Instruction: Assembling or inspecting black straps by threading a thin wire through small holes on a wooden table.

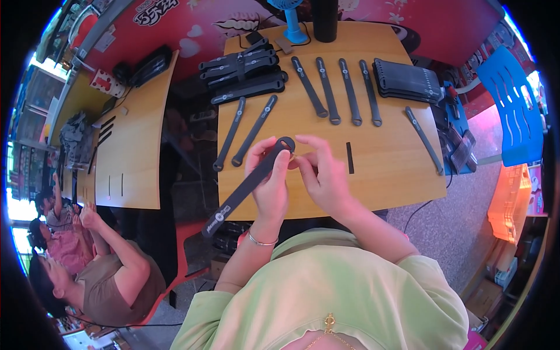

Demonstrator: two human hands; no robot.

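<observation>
A flat black strap [242,195] with white print and an oval hole at its upper end slants across my left hand [271,189]. My left fingers and thumb are closed on it just below the hole. Close beside that end, my right hand [326,181] is closed in a pinch. A small yellowish bit shows at its fingertips, too small to name. Two similar straps [255,130] lie on the wooden table to the left of my hands. Several more straps [351,93] lie fanned out beyond them, and a short black strip [350,157] is just right of my right hand.
Bundled straps [240,65] are stacked at the back left, and another stack [406,81] at the back right. A single strap [424,140] lies near the right edge. A blue fan [293,26] stands at the back. A co-worker [111,274] sits at another table, left.
</observation>
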